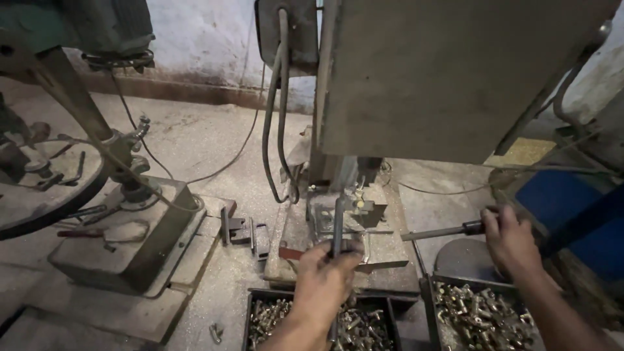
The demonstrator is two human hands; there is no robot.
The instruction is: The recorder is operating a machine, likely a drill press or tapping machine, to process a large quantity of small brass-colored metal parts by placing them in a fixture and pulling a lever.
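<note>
My left hand (325, 279) reaches forward under a grey machine head (448, 71) and is closed around an upright metal rod (337, 224) at the work fixture (351, 218). A small brass-coloured part (359, 203) sits in the fixture under the spindle. My right hand (510, 237) grips the dark handle end of a horizontal metal lever (435, 232) that points left toward the fixture. Both forearms come in from the bottom edge.
Two dark trays of small brass fittings lie near me, one (273, 318) below the left hand and one (481, 318) below the right. A second drill stand with a base block (130, 240) is at left. Hoses (273, 130) hang behind; a blue object (565, 201) is at right.
</note>
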